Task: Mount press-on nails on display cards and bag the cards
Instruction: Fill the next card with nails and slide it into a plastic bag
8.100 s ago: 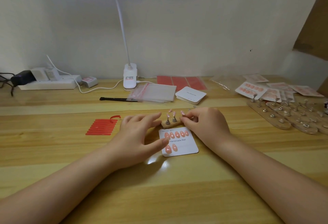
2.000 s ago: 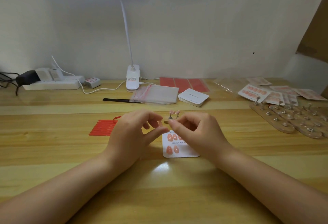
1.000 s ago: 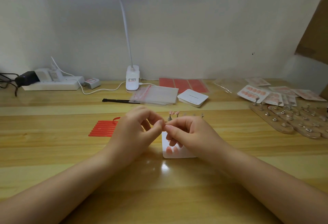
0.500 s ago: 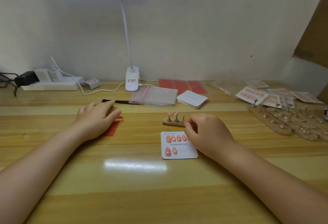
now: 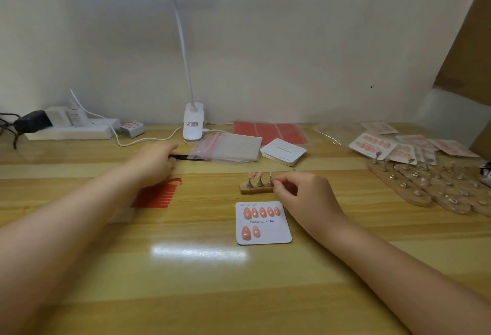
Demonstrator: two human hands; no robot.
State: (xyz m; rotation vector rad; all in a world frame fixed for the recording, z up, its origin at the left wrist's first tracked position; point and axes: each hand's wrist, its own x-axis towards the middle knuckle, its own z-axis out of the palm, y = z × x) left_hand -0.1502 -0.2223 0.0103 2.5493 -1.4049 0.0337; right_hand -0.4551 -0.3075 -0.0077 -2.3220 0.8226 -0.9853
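Right hand (image 5: 305,196) sits curled at the right end of the little wooden nail stand (image 5: 256,188), fingertips pinched together right by the third peg; it looks to be holding something tiny there, though what exactly is too small to make out. Two pegs on that stand carry pink nails, so there are pieces yet to come off

Just in front of the stand lies the display card (image 5: 263,223), flat on the tabletop (image 5: 199,281), printed "Handmade Nail". Five pink nails fill its top row, two sit at the left of the bottom row, and the rest of that row is bare card. By my count this card is a bit past halfway, with roughly three places left to fill, then bagging

Over to the left hand (image 5: 152,162), reaching out across the red adhesive strips (image 5: 159,195) toward the black tweezers (image 5: 186,158). Fingers are blurred, so I cannot tell whether it has gripped anything or is simply touching down

Beyond the tweezers, the stack of clear zip bags (image 5: 228,146) waits, and next to it a pile of blank cards (image 5: 283,151), so more cards are likely to follow. Far right, finished bagged cards (image 5: 393,146) are heaped behind several long wooden stands (image 5: 425,186), whose pegs look mostly bare from here. A fair batch done already, this card mid-way, its bag not yet touched
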